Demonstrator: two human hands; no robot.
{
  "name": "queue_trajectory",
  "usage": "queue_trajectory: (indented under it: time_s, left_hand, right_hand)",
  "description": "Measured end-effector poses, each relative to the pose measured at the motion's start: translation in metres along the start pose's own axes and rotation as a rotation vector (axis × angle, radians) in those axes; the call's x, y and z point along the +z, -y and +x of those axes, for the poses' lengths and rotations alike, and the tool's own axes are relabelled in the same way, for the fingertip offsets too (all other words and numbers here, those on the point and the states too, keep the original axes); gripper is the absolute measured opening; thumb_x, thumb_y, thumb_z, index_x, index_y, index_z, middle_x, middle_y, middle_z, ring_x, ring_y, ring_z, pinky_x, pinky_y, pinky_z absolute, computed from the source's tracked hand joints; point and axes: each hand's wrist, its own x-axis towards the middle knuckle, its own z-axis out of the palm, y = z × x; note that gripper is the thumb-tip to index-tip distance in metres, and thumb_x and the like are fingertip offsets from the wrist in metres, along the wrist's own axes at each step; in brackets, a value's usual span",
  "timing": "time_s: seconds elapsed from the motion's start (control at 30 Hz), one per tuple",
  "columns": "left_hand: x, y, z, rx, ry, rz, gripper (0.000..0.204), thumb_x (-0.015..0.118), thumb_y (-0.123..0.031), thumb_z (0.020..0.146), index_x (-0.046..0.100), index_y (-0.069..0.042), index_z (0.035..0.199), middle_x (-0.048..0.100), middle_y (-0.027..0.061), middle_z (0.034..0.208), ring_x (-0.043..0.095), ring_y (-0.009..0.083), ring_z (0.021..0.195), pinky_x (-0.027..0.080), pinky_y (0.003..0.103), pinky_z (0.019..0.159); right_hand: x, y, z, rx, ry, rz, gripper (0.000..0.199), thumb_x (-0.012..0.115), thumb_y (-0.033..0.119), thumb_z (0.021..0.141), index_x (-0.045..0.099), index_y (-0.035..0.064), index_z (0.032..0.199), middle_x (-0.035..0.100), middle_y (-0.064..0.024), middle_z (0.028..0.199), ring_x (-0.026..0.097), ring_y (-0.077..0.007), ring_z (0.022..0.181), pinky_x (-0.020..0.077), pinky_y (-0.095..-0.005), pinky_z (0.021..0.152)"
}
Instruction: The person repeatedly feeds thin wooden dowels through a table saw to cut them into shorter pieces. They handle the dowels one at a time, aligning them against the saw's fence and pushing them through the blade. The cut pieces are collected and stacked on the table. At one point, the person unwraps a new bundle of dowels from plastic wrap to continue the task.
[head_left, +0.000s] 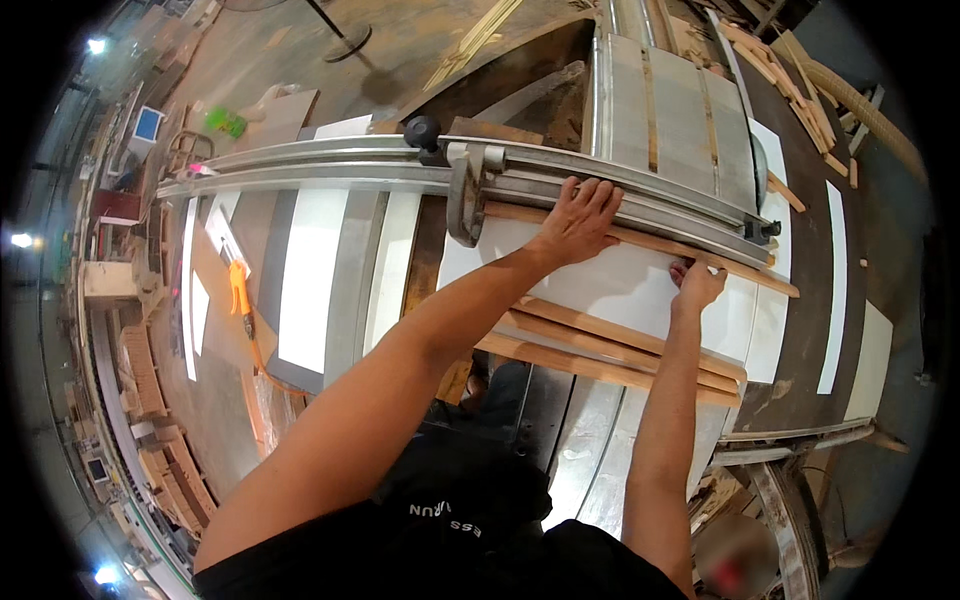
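Note:
A white board [610, 290] lies on the sliding saw table, with a narrow wooden strip [660, 243] along its far edge against the metal fence rail [400, 165]. My left hand [578, 215] lies flat with fingers spread over the strip and the rail. My right hand [695, 283] presses fingertips on the strip farther right, where board and strip meet. Two more wooden strips [620, 352] lie stacked under the board's near edge.
A black knob and grey clamp [462, 190] sit on the rail left of my left hand. An orange air tool [238, 290] with hose lies on the left. White panels [832, 290] and wood offcuts [790, 70] lie on the dark table at right.

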Motion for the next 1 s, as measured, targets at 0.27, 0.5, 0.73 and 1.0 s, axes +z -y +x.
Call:
queue_trajectory:
  time_s: [0.27, 0.5, 0.73, 1.0]
  left_hand:
    - [0.000, -0.003, 0.002, -0.033, -0.007, 0.024, 0.086, 0.077, -0.050, 0.082, 0.043, -0.003, 0.145, 0.047, 0.0140, 0.135, 0.042, 0.0328, 0.132, 0.026, 0.055, 0.112]
    - [-0.009, -0.017, 0.012, -0.112, 0.006, -0.009, 0.088, 0.081, -0.056, 0.075, 0.048, -0.005, 0.140, 0.051, 0.0121, 0.131, 0.045, 0.0313, 0.127, 0.027, 0.054, 0.110]
    - [-0.001, -0.017, 0.014, -0.086, -0.140, 0.020, 0.090, 0.088, -0.054, 0.066, 0.051, -0.006, 0.132, 0.054, 0.0084, 0.123, 0.049, 0.0285, 0.118, 0.030, 0.051, 0.103]
    - [-0.005, -0.019, 0.017, -0.083, -0.167, -0.006, 0.086, 0.090, -0.046, 0.067, 0.050, -0.007, 0.133, 0.055, 0.0106, 0.122, 0.049, 0.0305, 0.119, 0.029, 0.050, 0.104]
  right_hand:
    - [0.010, -0.001, 0.003, -0.009, -0.046, -0.059, 0.071, 0.059, 0.013, 0.099, 0.019, -0.0035, 0.155, 0.068, -0.0207, 0.083, 0.067, -0.0257, 0.056, 0.0558, -0.0352, 0.045]
    - [0.013, -0.011, 0.014, -0.051, -0.077, 0.014, 0.039, 0.054, 0.006, 0.095, 0.041, 0.0012, 0.131, 0.066, -0.0203, 0.084, 0.068, -0.0267, 0.054, 0.0568, -0.0368, 0.044]
    - [0.015, 0.024, -0.019, -0.049, -0.105, -0.058, 0.055, 0.057, 0.011, 0.098, 0.029, -0.0107, 0.141, 0.069, -0.0194, 0.078, 0.066, -0.0248, 0.050, 0.0534, -0.0354, 0.043]
    - [0.018, 0.014, -0.005, -0.113, -0.142, -0.135, 0.049, 0.058, 0.013, 0.098, 0.035, -0.0138, 0.132, 0.068, -0.0196, 0.073, 0.064, -0.0247, 0.047, 0.0530, -0.0348, 0.040]
